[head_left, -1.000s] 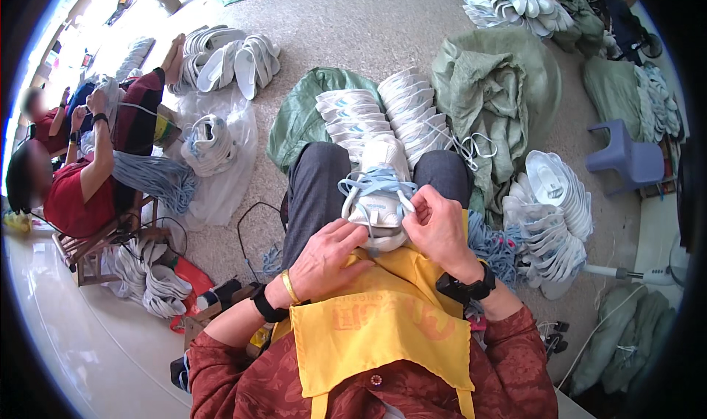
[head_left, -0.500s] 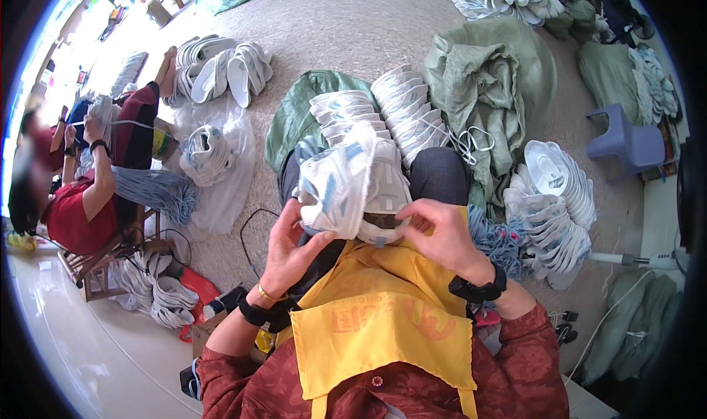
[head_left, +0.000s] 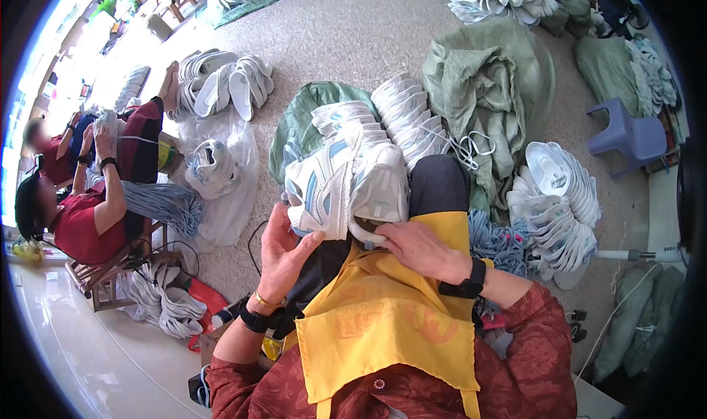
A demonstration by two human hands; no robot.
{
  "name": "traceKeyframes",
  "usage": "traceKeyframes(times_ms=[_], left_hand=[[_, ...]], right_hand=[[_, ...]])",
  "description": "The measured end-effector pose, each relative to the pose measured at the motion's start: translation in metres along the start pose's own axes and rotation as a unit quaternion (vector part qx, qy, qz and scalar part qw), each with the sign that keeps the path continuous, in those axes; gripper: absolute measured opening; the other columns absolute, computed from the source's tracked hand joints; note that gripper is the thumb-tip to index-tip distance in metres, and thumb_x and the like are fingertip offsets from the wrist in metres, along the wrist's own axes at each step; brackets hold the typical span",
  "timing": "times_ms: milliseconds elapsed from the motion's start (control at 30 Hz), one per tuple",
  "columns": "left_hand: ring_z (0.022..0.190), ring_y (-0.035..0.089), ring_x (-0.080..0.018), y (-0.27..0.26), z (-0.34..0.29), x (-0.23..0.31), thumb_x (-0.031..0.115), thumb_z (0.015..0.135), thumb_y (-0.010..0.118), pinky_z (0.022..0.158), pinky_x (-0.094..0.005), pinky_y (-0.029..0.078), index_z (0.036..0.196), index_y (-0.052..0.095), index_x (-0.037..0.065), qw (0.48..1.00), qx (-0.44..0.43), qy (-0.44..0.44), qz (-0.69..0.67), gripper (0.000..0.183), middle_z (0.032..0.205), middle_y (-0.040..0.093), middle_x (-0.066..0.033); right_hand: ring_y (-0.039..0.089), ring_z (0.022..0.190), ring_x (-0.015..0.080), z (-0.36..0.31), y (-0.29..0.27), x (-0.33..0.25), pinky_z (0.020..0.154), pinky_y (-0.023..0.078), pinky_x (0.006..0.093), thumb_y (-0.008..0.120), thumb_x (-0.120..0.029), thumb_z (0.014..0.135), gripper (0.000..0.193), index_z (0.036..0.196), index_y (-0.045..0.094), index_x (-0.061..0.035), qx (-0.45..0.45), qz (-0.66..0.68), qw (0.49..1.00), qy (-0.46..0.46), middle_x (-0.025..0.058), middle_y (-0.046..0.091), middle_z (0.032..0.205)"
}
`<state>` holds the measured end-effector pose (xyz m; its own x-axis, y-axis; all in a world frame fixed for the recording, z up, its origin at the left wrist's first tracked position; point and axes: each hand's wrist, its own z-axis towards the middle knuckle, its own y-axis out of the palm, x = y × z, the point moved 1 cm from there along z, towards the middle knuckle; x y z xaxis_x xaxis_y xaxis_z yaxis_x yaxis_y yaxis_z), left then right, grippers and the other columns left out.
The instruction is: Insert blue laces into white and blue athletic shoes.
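A white sneaker upper (head_left: 318, 191) with light-blue trim lies over my lap. My left hand (head_left: 283, 244) grips its near left edge between thumb and fingers. Beside it, another pale upper (head_left: 381, 183) touches it, its opening facing me. My right hand (head_left: 421, 251) pinches the near rim of that opening; its fingertips are partly hidden. Just beyond stand two stacks of nested white uppers, a left stack (head_left: 346, 115) and a right stack (head_left: 411, 117). A yellow apron (head_left: 390, 323) covers my front.
Green sacks (head_left: 490, 65) lie ahead. Light-blue laces (head_left: 495, 242) and piled uppers (head_left: 552, 205) are at my right, near a purple stool (head_left: 626, 135). At left, two people in red sit handling uppers, by blue laces (head_left: 166, 204) and more uppers (head_left: 212, 168).
My right hand has moved left and down, closing on the opening's rim. The uppers in my hands have turned slightly and spread apart. The people at left have shifted their arms.
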<state>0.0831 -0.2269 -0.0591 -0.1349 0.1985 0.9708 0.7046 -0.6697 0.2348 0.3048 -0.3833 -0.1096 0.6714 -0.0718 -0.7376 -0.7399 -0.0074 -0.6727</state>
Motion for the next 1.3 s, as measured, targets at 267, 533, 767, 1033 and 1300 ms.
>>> traceKeyframes(times_ms=[267,533,767,1033,1300], left_hand=[[0.116,0.058,-0.0095,0.009,0.025,0.02,0.006,0.096,0.082,0.105,-0.0297,0.048,0.122,0.057,0.001,0.998,0.006,0.05,0.023,0.036,0.122,0.062,-0.0006],[0.115,0.06,-0.0085,0.013,0.049,0.028,0.005,0.097,0.08,0.102,-0.0288,0.051,0.119,0.057,0.004,0.998,0.014,0.058,0.004,0.031,0.122,0.065,-0.0007],[0.112,0.062,-0.0083,0.008,0.048,0.021,0.005,0.098,0.078,0.098,-0.0287,0.053,0.119,0.058,0.003,0.998,0.029,0.057,0.002,0.029,0.12,0.066,-0.0005],[0.099,0.064,-0.0151,0.013,0.039,-0.001,0.012,0.085,0.088,0.083,-0.0306,0.053,0.113,0.062,0.003,0.973,0.028,0.107,0.204,0.04,0.104,0.066,-0.0043],[0.097,0.057,-0.0367,0.046,0.02,-0.016,0.007,0.07,0.087,0.083,-0.0453,0.051,0.103,0.061,0.007,0.862,-0.098,0.218,0.448,0.042,0.101,0.062,-0.0113]], right_hand=[[0.071,0.076,0.0376,0.0,-0.042,-0.024,0.069,0.055,0.0472,0.08,-0.021,0.089,0.029,0.109,0.069,-0.003,0.109,0.037,0.993,0.039,0.0196,0.072,0.087],[0.049,0.072,0.0023,-0.051,-0.144,-0.006,0.062,0.039,0.0223,0.088,-0.025,0.084,0.035,0.102,0.064,-0.0075,0.151,0.198,0.964,0.099,-0.0083,0.055,0.081],[0.066,0.102,0.0186,-0.132,-0.181,0.111,0.096,0.053,0.0349,0.061,-0.035,0.106,0.041,0.13,0.066,-0.0015,0.482,0.535,0.684,0.117,0.0053,0.069,0.116],[0.042,0.054,0.0093,-0.192,-0.218,0.156,0.049,0.032,0.0264,0.064,-0.048,0.106,0.041,0.106,0.064,-0.0071,0.613,0.528,0.577,0.113,-0.0003,0.058,0.08],[0.041,0.063,0.0068,-0.182,-0.212,0.14,0.059,0.033,0.0258,0.067,-0.045,0.106,0.036,0.11,0.065,-0.0091,0.637,0.44,0.626,0.096,-0.0035,0.057,0.082]])
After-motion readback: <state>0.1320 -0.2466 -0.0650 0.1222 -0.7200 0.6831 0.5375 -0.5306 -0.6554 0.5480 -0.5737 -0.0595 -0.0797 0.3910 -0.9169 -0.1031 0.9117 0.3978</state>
